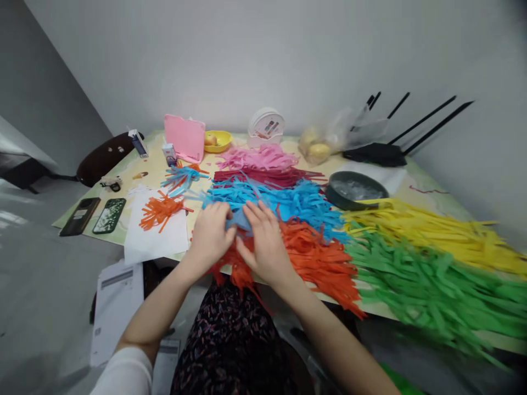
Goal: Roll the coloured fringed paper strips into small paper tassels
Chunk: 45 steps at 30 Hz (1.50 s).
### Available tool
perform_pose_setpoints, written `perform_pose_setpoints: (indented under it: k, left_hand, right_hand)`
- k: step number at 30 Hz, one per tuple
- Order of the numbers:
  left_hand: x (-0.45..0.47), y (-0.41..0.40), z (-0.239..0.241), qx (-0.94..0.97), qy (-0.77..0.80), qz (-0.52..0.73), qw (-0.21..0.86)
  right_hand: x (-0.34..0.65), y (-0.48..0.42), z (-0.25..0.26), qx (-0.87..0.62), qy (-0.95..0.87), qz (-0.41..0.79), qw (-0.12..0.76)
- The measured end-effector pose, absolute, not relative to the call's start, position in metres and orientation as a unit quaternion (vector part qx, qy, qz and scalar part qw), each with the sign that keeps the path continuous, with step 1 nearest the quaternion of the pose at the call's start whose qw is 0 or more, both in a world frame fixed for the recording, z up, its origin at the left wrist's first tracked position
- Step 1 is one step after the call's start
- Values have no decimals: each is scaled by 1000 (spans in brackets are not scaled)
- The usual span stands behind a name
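My left hand (pixel 211 235) and my right hand (pixel 265 241) meet at the table's near edge, both pinching a small blue paper piece (pixel 241 218) between them. Under and around them lie heaps of cut paper strips: blue strips (pixel 288 202), orange strips (pixel 317 258), dark red strips (pixel 267 176) and pink strips (pixel 259 157). The left hand's fingers are curled onto the blue piece. The right hand's fingers lie over it, thumb tucked under. A small orange paper tuft (pixel 160 211) rests on a white sheet (pixel 154 236) to the left.
Yellow strips (pixel 432 230) and green strips (pixel 432 285) cover the table's right side. A dark round pan (pixel 356 189), two phones (pixel 94 215), a pink tablet stand (pixel 184 137), a yellow bowl (pixel 218 141), a white tub (pixel 267 125) and a bag of fruit (pixel 319 145) sit further back.
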<state>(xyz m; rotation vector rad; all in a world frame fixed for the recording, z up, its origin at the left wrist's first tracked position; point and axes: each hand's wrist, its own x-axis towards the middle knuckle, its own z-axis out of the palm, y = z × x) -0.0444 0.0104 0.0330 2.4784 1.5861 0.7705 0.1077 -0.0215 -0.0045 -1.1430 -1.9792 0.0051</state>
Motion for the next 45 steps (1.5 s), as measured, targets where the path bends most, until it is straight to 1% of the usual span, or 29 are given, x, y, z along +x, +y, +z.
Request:
perform_pose_setpoints:
  k: [4, 6, 9, 11, 13, 18, 22, 24, 28, 30, 32, 34, 36, 39, 41, 43, 45]
  left_hand:
    - [-47, 0, 32, 826, 514, 211, 99]
    - [-55, 2, 31, 829, 489, 220, 159]
    - [-67, 11, 30, 814, 437, 267, 273]
    - [-71, 17, 28, 793, 423, 303, 316]
    - [-71, 22, 27, 771, 414, 331, 352]
    - [-67, 24, 29, 738, 360, 369, 436]
    - [-75, 24, 39, 734, 328, 351, 480]
    - [-81, 25, 48, 748, 301, 313, 502]
    - [-80, 30, 63, 731, 244, 267, 579]
    - [-71, 33, 66, 725, 250, 251, 591]
    - [-60, 36, 66, 744, 261, 193, 584]
    - [-51, 39, 66, 762, 270, 134, 573]
    - [-47, 41, 66, 774, 284, 110, 555]
    - [-46, 41, 69, 790, 306, 115, 519]
    - [-46, 40, 72, 802, 303, 134, 497]
    - [-45, 38, 76, 803, 289, 157, 497]
    - [-43, 35, 77, 788, 281, 174, 519]
  right_hand:
    - [120, -9, -18, -479, -785, 3, 392]
    - [134, -8, -13, -477, -788, 28, 387]
    - [153, -10, 3, -481, -784, 127, 372]
    - [162, -12, 16, -484, -772, 197, 362]
    - [169, -12, 25, -478, -757, 243, 373]
    - [180, -13, 37, -446, -729, 303, 422]
    - [190, -15, 42, -404, -731, 325, 445]
    - [192, -17, 45, -388, -737, 317, 454]
    - [191, -20, 54, -370, -758, 302, 444]
    - [190, -21, 58, -352, -775, 292, 436]
    - [190, -22, 61, -334, -796, 271, 425]
    - [192, -22, 63, -327, -820, 240, 403]
    - [197, -22, 67, -333, -843, 207, 368]
    - [205, -22, 71, -349, -864, 167, 322]
    - [208, -22, 72, -352, -867, 164, 312]
    - [209, -22, 71, -356, -857, 182, 324]
    - [209, -22, 69, -355, -841, 211, 349]
